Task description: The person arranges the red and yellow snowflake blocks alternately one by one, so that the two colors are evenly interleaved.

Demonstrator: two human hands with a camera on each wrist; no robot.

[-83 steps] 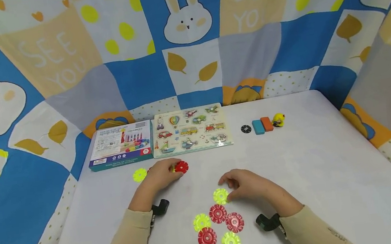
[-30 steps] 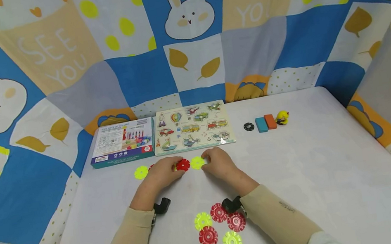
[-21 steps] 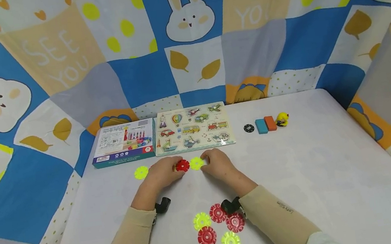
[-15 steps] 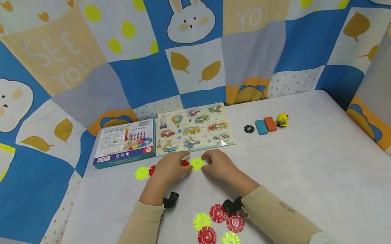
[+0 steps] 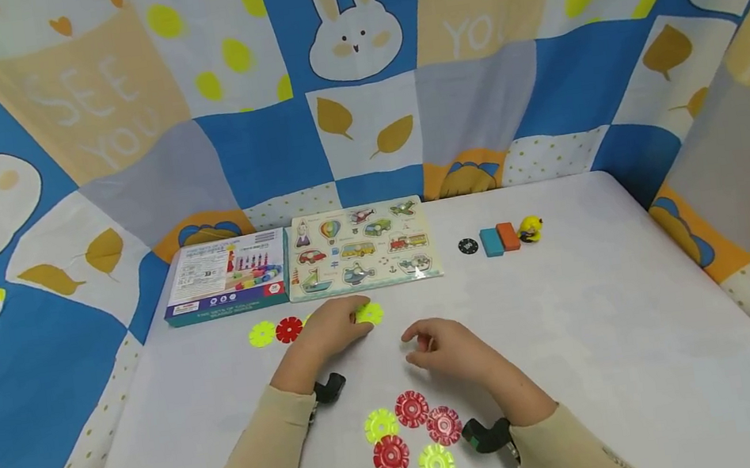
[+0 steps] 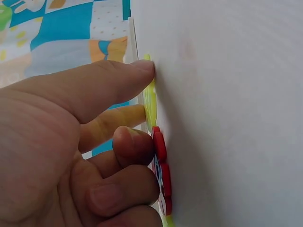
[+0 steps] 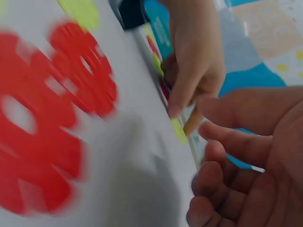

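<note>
My left hand [image 5: 333, 328] pinches a yellow flower-shaped disc [image 5: 371, 314] between thumb and index finger, at the right end of a row on the table. In the left wrist view, a red disc [image 6: 162, 172] lies beside that yellow disc [image 6: 150, 104], close to the curled fingers. Farther left in the row are a red disc [image 5: 289, 329] and a yellow disc [image 5: 263, 334]; the hand covers the middle. My right hand [image 5: 456, 350] holds nothing, its fingers loosely bent, above the table between the row and the loose discs, which include a red one [image 5: 412, 409].
More loose discs, such as a yellow one [image 5: 437, 466], lie near the front. Behind the row are a bead box [image 5: 226, 277] and a vehicle puzzle board [image 5: 361, 249]. At back right sit a black chip [image 5: 468, 246], blue block [image 5: 491, 242], orange block [image 5: 508, 237] and yellow duck [image 5: 530, 229].
My right hand brought a yellow disc from the loose group to the row's end, let go and drew back toward the front. My left hand shifted right from the red disc to this yellow one.
</note>
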